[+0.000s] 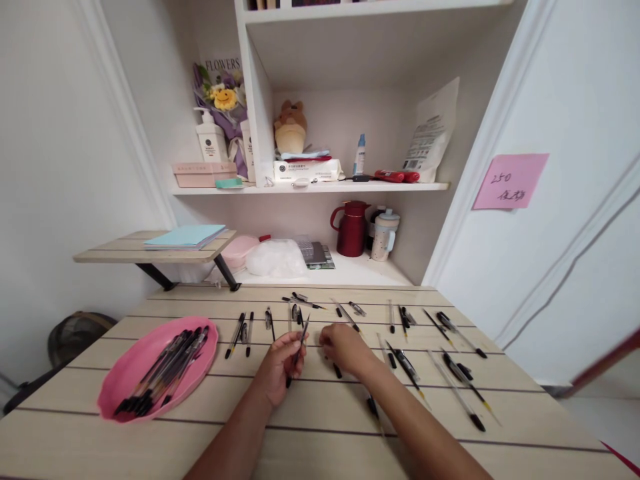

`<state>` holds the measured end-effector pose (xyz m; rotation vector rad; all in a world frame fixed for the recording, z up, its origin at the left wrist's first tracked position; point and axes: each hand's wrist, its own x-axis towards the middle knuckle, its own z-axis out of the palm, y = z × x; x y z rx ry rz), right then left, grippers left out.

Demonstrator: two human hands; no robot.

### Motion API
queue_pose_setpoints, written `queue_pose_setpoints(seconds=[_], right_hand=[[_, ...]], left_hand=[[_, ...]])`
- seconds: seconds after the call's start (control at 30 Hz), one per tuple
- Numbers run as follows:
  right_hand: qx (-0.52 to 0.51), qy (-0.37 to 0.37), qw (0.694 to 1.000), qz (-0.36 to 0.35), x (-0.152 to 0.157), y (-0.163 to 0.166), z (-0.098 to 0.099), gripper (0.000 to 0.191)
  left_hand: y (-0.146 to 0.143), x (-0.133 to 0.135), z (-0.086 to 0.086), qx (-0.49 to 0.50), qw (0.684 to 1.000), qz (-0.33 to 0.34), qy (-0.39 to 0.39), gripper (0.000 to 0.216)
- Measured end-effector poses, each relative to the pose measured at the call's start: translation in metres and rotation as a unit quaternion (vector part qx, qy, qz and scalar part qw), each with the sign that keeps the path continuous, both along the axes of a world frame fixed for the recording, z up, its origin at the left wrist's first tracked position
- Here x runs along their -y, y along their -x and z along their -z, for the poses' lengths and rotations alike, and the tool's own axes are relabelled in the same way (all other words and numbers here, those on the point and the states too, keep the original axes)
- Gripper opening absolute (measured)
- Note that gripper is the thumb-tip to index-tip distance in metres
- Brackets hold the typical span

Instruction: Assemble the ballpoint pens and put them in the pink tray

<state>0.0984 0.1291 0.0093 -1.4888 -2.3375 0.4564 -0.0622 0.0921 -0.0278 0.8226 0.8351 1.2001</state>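
Observation:
My left hand (284, 365) is closed around a slim dark pen (303, 332), its pointed end up and a black end showing below the fingers. To the right of it, my right hand (346, 347) is low over the table with fingers curled together. Whatever sits between those fingertips is hidden. A small black pen cap (337, 371) lies just under the right hand. Around both hands are pen parts: clear barrels, black caps and refills with yellowish ends, such as the refill (407, 363) beside my right forearm. Another part lies partly behind that forearm.
A pink oval tray (213, 353) with several black pens stands at the left. More disassembled pens (465, 380) are spread over the right of the slatted table (175, 447). A small raised shelf (107, 248) carries blue paper (187, 235). Behind stand a red jug (352, 230) and a cup (384, 237).

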Motion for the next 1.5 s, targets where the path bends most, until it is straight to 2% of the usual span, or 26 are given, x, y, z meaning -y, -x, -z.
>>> queue_pose_setpoints(seconds=[0.03, 0.1, 0.27, 0.37, 0.43, 0.5, 0.57, 0.67, 0.8, 1.03, 1.3, 1.5], right_hand=[[0.052, -0.006, 0.999, 0.0, 0.003, 0.003, 0.003, 0.02], [0.084, -0.007, 0.996, 0.009, 0.008, 0.009, 0.01, 0.024], [0.057, -0.018, 0.998, 0.014, 0.003, 0.006, 0.011, 0.018], [-0.125, 0.009, 0.992, 0.017, -0.008, -0.002, 0.007, 0.014], [-0.291, 0.076, 0.953, 0.025, -0.014, -0.006, 0.007, 0.012], [-0.395, 0.141, 0.907, 0.029, -0.018, -0.006, 0.008, 0.015], [-0.44, 0.17, 0.881, 0.024, -0.019, -0.005, 0.01, 0.02], [-0.462, 0.164, 0.871, 0.02, -0.017, -0.004, 0.008, 0.022], [-0.463, 0.13, 0.876, 0.037, -0.015, -0.006, 0.001, 0.015], [-0.44, 0.103, 0.891, 0.028, -0.009, -0.009, -0.01, 0.021], [-0.355, 0.012, 0.935, -0.019, -0.008, -0.013, -0.016, 0.023], [-0.328, 0.006, 0.944, -0.035, -0.008, -0.016, -0.02, 0.024]], left_hand=[[0.0, 0.0, 0.0, 0.004, 1.0, -0.001, 0.001, 0.027], [0.001, -0.001, 0.0, 0.009, 1.0, 0.0, 0.001, 0.027], [-0.001, 0.001, -0.001, 0.002, 1.0, 0.0, 0.003, 0.028], [-0.001, 0.001, 0.0, -0.007, 1.0, 0.006, 0.005, 0.028], [-0.001, 0.001, 0.001, -0.018, 1.0, 0.01, 0.007, 0.029], [-0.002, 0.001, 0.001, -0.026, 1.0, 0.014, 0.006, 0.029], [-0.002, 0.001, 0.002, -0.031, 0.999, 0.017, 0.004, 0.029], [-0.001, 0.0, 0.003, -0.035, 0.999, 0.021, 0.001, 0.027], [-0.001, 0.0, 0.004, -0.036, 0.999, 0.021, 0.002, 0.026], [-0.002, 0.001, 0.004, -0.038, 0.999, 0.026, 0.006, 0.029], [-0.003, 0.001, 0.005, -0.056, 0.998, 0.023, 0.009, 0.029], [-0.003, 0.001, 0.004, -0.061, 0.998, 0.028, 0.006, 0.029]])
